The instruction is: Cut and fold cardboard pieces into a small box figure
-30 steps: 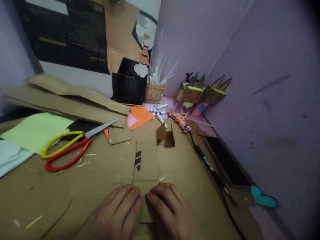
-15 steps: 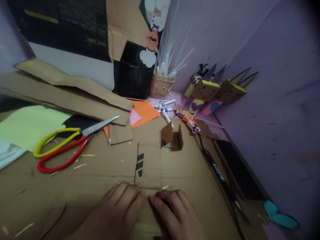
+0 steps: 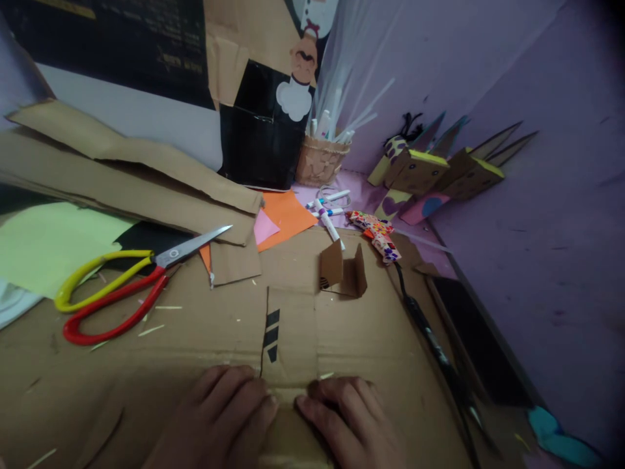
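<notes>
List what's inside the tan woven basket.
White, marker-like pens and long translucent sticks rise above the tan woven basket. Their lower ends, and anything deeper, are hidden by its side.

To my right I see a lilac wall (image 3: 556, 215), scuffed with dark marks, meeting another lilac wall (image 3: 430, 52) at a far corner. Dim, cool light falls over the brown, cardboard-covered tabletop (image 3: 385, 345) before me.
</notes>
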A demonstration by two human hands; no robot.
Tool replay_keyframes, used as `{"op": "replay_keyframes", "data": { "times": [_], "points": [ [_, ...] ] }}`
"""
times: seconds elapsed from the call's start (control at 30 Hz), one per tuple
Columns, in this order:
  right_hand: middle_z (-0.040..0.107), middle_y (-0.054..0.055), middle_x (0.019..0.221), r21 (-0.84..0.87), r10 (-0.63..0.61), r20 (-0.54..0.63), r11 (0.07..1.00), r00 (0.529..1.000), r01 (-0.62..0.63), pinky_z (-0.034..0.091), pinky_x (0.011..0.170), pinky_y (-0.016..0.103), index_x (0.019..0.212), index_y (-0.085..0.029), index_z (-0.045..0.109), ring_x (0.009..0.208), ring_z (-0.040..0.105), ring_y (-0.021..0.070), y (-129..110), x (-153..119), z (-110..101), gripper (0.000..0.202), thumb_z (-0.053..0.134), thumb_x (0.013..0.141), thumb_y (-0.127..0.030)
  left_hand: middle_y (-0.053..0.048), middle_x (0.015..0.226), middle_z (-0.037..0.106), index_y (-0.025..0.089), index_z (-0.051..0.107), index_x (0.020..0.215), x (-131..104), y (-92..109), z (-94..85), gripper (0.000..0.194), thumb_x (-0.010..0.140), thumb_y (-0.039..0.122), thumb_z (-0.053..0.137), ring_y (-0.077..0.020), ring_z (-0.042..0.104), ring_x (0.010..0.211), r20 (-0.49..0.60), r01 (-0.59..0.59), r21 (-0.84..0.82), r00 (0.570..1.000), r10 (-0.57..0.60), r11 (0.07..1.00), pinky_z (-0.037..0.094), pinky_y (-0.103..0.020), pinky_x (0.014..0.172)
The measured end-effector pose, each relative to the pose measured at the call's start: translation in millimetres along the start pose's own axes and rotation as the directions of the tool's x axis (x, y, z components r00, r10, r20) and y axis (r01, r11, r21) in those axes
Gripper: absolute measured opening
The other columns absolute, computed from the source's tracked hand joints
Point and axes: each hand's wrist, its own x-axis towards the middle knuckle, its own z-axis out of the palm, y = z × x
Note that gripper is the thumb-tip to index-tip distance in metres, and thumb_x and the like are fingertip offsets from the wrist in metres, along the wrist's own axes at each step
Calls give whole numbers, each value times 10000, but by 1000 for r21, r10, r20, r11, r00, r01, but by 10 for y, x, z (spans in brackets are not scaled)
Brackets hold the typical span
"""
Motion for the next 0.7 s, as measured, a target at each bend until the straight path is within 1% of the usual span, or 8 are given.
{"op": "replay_keyframes", "data": {
  "times": [0.07,0.17,0.27,0.33,0.4,0.47,0.6,0.7],
  "points": [
    [642,8,753,15,-2,37,1000,999,2,437,583,284,886,-271,632,682,567,161,3,37,-65,131,548,803,-214,41,719,635,248,608,773,25,-2,26,316,872,146,326,-132,522,716,-13,59,-53,998,-60,997,353,-260,710],
    [623,16,733,9,12,63,1000,998,-13,412,555,285,886,-264,623,670,557,168,20,69,-124,147,512,814,-199,42,681,619,255,602,722,3,-2,77,348,849,100,317,-140,501,670,24,151,-112,988,-150,982,334,-276,683],
    [609,27,722,-5,8,79,1000,997,-7,370,522,290,867,-257,611,642,542,174,49,75,-97,169,447,853,-220,41,705,621,272,608,748,-49,-28,92,259,810,127,403,-153,504,686,137,193,-134,975,-175,972,328,-287,660],
    [601,29,689,-32,-7,78,999,997,9,349,509,295,818,-243,597,609,532,176,65,77,-48,199,414,879,-290,47,729,630,285,610,772,-55,-58,69,193,781,158,465,-158,519,696,220,203,-136,960,-170,970,333,-292,655],
    [587,28,639,-104,-1,89,995,996,10,344,507,303,754,-229,574,577,527,180,75,88,2,288,368,889,-379,45,741,637,285,612,786,-15,-81,26,159,747,175,504,-165,538,692,288,203,-115,944,-163,972,344,-302,651],
    [579,34,610,-197,21,101,980,995,0,359,523,313,702,-220,549,569,534,187,79,107,36,369,313,890,-431,31,709,638,269,616,765,64,-83,-22,160,723,167,500,-175,552,657,318,198,-89,934,-160,976,352,-316,628],
    [590,48,614,-268,24,73,963,997,-3,378,510,310,661,-219,518,552,547,189,56,169,37,398,271,899,-420,-7,578,608,223,588,630,235,-33,-72,194,725,143,439,-184,544,551,269,229,21,936,-226,973,349,-323,557],
    [584,41,580,-251,102,44,964,994,-88,381,486,293,612,-223,508,531,554,187,-3,227,-6,390,298,890,-398,-23,523,594,215,571,582,281,5,-63,219,726,157,415,-181,520,487,179,225,112,953,-243,968,341,-314,518]
  ]
}}
